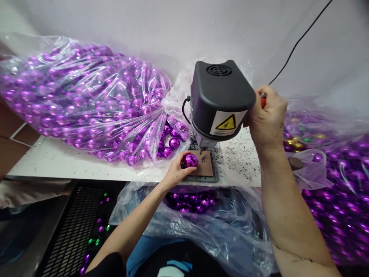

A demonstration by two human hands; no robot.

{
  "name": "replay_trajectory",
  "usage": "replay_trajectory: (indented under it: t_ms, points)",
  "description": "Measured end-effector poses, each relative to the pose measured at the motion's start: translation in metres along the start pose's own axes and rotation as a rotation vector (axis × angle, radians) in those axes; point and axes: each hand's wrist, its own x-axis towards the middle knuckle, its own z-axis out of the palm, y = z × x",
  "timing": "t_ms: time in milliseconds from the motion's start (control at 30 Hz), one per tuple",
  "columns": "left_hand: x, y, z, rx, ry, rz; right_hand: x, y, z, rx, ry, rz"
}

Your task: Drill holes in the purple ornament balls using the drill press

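Observation:
A shiny purple faceted ball [190, 160] is pinched in my left hand [179, 167], just above the left part of a small brown board [204, 165]. The board lies on the dark base of a black bench drill press [221, 86], and the drill's tip points down close beside the ball. My right hand [268, 115] is wrapped round a red-and-metal lever handle [263, 100] on the machine's right side. Dark shavings lie scattered on the board.
A large clear bag of purple balls [86, 100] lies on the white table [72, 161] at left. Another bag [343, 184] stands at right. An opened plastic bag [190, 227] with purple balls hangs over my lap. A black crate [72, 227] is at lower left.

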Motion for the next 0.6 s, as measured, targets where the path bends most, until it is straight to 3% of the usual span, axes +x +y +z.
replay_trajectory:
  t_ms: [100, 333, 600]
  points:
    - [0.009, -0.006, 0.010, 0.143, -0.013, 0.082, 0.001, 0.000, 0.000, 0.007, -0.009, -0.015]
    - [0.021, -0.013, 0.025, 0.489, 0.084, 0.210, 0.001, 0.002, 0.000, 0.010, -0.021, -0.038]
    - [0.015, -0.013, 0.034, 0.558, 0.128, 0.298, 0.000, 0.000, 0.001, -0.002, -0.002, -0.038]
